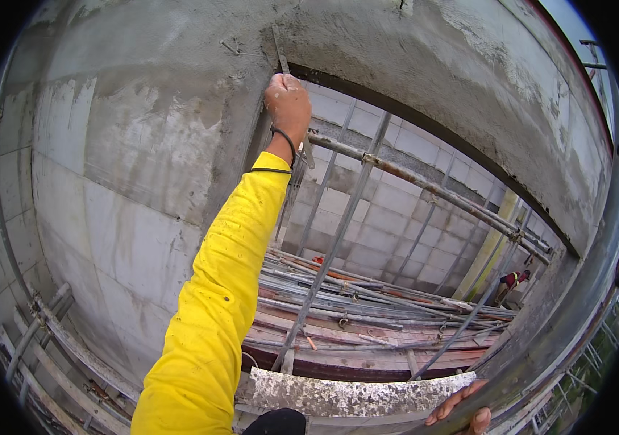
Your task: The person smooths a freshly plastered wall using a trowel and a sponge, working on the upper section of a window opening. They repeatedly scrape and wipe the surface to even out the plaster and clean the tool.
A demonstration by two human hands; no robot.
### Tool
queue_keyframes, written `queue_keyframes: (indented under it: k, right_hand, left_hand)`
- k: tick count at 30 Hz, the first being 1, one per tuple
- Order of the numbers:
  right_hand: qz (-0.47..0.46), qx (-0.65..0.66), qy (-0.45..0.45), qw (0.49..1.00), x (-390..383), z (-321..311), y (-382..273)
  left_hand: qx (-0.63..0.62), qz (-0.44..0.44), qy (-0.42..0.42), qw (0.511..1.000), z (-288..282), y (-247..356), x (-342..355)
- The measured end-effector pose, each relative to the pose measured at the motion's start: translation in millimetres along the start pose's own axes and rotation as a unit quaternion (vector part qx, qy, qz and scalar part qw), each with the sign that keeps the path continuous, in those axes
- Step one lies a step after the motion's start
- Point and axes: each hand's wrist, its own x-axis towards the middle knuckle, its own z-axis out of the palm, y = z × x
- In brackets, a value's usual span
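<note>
My left hand (288,107), in a yellow sleeve with dark bands at the wrist, is raised to the upper left corner of a wall opening. It is closed around a narrow flat metal tool (280,47), whose thin end points up against the grey mortar (251,65). The fist hides the tool's middle, so its exact kind is unclear. Low at the right, my right hand (460,403) has its fingers curled round a thick grey metal pipe (552,362). The pipe covers most of that hand.
Scaffold tubes (353,199) cross the opening. Beyond it, many loose pipes (367,290) lie on a reddish deck, and another person (516,278) bends over. A mortar-spattered board (353,391) runs below the opening. More scaffolding (70,337) stands at the lower left beside the block wall.
</note>
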Motion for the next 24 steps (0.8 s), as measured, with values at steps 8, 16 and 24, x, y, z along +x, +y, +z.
queue_keyframes:
  k: [8, 16, 24]
  right_hand:
    - [0.005, -0.012, 0.013, 1.0, -4, 3, -3]
    - [0.001, -0.022, 0.007, 1.0, -2, 5, -1]
    - [-0.011, -0.042, 0.021, 0.999, -2, 11, -2]
  left_hand:
    - [-0.053, -0.005, -0.016, 0.998, 11, 1, -2]
    - [0.047, 0.056, -0.092, 0.993, 24, 3, -24]
    - [0.033, 0.065, -0.154, 0.985, 46, 12, -59]
